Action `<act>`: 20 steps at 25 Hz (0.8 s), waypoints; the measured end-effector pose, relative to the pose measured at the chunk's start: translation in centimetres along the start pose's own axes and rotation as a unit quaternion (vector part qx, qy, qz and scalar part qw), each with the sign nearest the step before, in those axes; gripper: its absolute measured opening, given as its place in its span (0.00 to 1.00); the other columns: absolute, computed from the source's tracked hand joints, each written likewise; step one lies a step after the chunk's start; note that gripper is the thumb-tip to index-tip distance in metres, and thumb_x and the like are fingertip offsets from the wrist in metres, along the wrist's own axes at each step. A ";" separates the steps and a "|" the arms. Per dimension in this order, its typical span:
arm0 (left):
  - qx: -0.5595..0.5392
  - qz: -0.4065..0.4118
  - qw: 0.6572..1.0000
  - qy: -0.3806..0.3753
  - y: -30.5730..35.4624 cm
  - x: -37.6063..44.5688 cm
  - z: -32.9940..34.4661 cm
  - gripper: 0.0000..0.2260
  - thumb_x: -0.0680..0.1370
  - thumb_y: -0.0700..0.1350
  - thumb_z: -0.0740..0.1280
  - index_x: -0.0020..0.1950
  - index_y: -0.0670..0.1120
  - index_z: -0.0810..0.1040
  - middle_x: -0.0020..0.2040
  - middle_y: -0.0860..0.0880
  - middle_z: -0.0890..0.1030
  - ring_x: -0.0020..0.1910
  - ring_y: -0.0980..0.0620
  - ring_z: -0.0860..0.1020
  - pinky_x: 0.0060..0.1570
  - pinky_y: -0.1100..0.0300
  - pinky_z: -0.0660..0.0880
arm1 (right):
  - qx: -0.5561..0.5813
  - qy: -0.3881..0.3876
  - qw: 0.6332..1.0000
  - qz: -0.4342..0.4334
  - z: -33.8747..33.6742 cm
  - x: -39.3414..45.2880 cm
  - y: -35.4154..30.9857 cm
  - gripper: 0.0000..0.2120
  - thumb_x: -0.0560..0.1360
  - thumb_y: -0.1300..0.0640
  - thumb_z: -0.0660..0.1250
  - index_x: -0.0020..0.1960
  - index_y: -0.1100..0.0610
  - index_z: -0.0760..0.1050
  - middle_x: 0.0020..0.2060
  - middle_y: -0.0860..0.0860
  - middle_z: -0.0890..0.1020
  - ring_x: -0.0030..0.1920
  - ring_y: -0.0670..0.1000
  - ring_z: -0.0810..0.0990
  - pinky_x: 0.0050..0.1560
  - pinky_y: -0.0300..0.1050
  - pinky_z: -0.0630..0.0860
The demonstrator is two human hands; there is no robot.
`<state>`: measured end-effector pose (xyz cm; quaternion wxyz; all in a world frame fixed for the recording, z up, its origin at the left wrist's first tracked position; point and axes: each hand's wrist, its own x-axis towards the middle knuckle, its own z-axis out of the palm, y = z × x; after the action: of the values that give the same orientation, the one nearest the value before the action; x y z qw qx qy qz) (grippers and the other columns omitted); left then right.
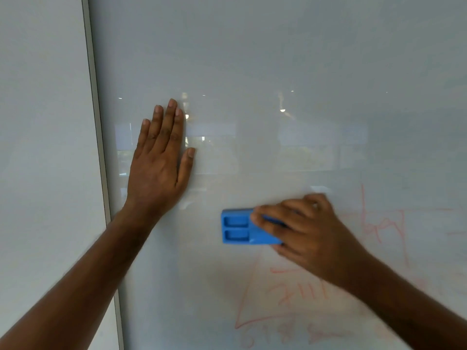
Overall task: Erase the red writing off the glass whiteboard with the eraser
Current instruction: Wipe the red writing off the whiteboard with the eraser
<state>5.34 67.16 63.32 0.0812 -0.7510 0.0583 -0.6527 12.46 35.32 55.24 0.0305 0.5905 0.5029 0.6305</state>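
Note:
A glass whiteboard fills most of the head view. My right hand grips a blue eraser and presses it flat against the glass at centre right. Faint red writing, a triangle with scribbled numbers, lies below the eraser. More red writing sits to the right of my hand. My left hand rests flat on the glass at upper left, fingers together and pointing up, holding nothing.
The board's grey metal edge runs down the left side, with a plain white wall beyond it. Window reflections shimmer across the middle of the glass.

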 end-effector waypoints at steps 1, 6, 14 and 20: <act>0.001 -0.002 1.000 0.001 0.0 0.0 0.0 0.29 0.90 0.52 0.52 0.89 0.40 0.52 0.90 0.42 0.53 0.89 0.43 0.50 0.88 0.46 0.46 | -0.010 0.003 1.000 0.023 -0.6 0.0 1.4 0.24 0.78 0.48 0.68 0.73 0.49 0.72 0.69 0.44 0.77 0.58 0.53 0.76 0.56 0.55 0.70; 0.000 -0.003 1.000 0.004 0.0 -0.1 0.0 0.29 0.90 0.50 0.53 0.89 0.39 0.53 0.90 0.41 0.54 0.89 0.42 0.51 0.88 0.44 0.48 | -0.009 0.057 0.988 0.142 -0.9 3.3 3.4 0.23 0.79 0.46 0.70 0.73 0.49 0.75 0.69 0.43 0.78 0.58 0.53 0.77 0.57 0.58 0.71; -0.004 -0.016 1.000 -0.013 0.4 -0.4 0.0 0.30 0.90 0.51 0.51 0.89 0.39 0.50 0.90 0.41 0.51 0.90 0.42 0.48 0.88 0.43 0.46 | -0.034 -0.012 0.998 0.042 -2.1 -5.3 3.7 0.21 0.84 0.46 0.62 0.75 0.50 0.72 0.71 0.46 0.77 0.56 0.54 0.78 0.57 0.56 0.70; -0.019 -0.044 0.998 -0.043 3.4 -1.8 0.3 0.31 0.90 0.51 0.51 0.89 0.40 0.46 0.90 0.42 0.45 0.89 0.44 0.41 0.88 0.46 0.41 | -0.046 0.084 0.981 0.171 -4.5 -2.3 10.4 0.24 0.79 0.47 0.71 0.73 0.52 0.75 0.68 0.48 0.80 0.54 0.57 0.78 0.55 0.58 0.71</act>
<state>5.49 64.23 60.90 0.0404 -0.7819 0.0343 -0.6211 15.41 26.04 61.50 -0.0933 0.6104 0.3657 0.6964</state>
